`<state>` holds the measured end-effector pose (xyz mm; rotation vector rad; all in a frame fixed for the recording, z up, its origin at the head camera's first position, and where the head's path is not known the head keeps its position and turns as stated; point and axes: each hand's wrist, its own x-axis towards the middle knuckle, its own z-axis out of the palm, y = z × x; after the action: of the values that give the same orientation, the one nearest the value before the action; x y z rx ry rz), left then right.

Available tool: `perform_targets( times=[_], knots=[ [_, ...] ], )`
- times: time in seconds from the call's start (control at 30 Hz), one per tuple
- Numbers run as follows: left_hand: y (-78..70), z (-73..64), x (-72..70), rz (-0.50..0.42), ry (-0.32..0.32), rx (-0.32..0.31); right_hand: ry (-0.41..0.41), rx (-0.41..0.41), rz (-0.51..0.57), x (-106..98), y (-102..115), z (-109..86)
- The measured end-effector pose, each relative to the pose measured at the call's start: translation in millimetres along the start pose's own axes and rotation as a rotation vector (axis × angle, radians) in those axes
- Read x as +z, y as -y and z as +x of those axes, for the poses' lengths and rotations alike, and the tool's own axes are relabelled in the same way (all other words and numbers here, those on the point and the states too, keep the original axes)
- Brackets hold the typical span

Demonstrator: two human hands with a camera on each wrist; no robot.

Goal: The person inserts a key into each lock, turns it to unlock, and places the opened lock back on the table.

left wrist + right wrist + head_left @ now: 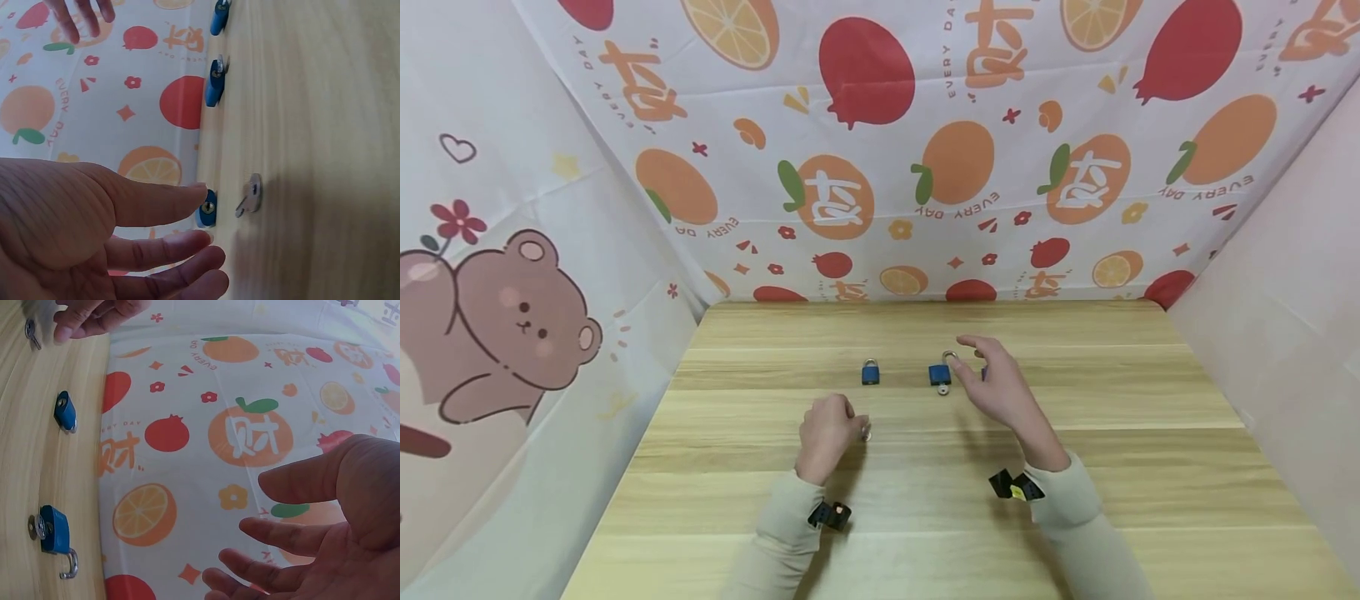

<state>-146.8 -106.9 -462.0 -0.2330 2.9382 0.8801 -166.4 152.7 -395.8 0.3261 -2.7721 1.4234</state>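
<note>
Beside a small silver key (pixel 251 195) lying on the wood, my left hand (pixel 831 433) hovers with thumb and fingers apart, holding nothing. A blue padlock (pixel 870 372) with its shackle closed stands just beyond that hand. The middle blue padlock (pixel 55 530) has its shackle swung open and a key (pixel 36 527) in its keyhole. My right hand (pixel 997 387) is raised at the right of this middle lock, fingers spread and loosely bent, gripping nothing. Behind it a third blue padlock (pixel 984 373) is mostly hidden in the head view.
The wooden table (pixel 925 525) reaches back to a fruit-print cloth (pixel 880 208). A bear-print cloth (pixel 497 333) hangs on the left and a pale cloth (pixel 1277 333) on the right. Each wrist carries a small black camera.
</note>
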Motion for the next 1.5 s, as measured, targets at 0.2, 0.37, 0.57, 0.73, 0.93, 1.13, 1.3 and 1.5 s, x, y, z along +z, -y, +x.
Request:
perform_targets(
  times=[0.2, 0.37, 0.57, 0.73, 0.93, 1.13, 1.3, 1.5],
  knots=[
    [3.1, -2.6, 7.5, 0.029, -0.008, -0.001, -0.043, 0.003, -0.036, -2.7, -3.0, -8.2],
    [1.8, -4.6, 13.5, 0.035, -0.020, -0.002, -0.057, 0.009, -0.055, -9.0, -9.7, -9.7],
    [1.0, -4.4, 16.1, 0.077, -0.039, 0.014, -0.076, 0.066, -0.062, -18.3, -21.3, -9.5],
    [2.6, -2.2, 16.3, 0.070, -0.063, 0.009, -0.069, 0.086, -0.055, -26.6, -25.2, -9.1],
    [2.8, -2.0, 16.4, 0.061, -0.078, 0.020, -0.079, 0.100, -0.059, -33.7, -29.2, -8.5],
    [2.6, -2.1, 16.1, 0.099, -0.100, 0.018, -0.082, 0.112, -0.050, -35.5, -33.2, -8.7],
    [2.5, -0.4, 15.4, 0.143, -0.096, 0.012, -0.078, 0.135, -0.049, -36.6, -35.0, -9.5],
    [2.6, 2.4, 17.2, 0.165, -0.100, 0.003, -0.056, 0.148, -0.050, -36.7, -37.9, -10.0]
  ],
)
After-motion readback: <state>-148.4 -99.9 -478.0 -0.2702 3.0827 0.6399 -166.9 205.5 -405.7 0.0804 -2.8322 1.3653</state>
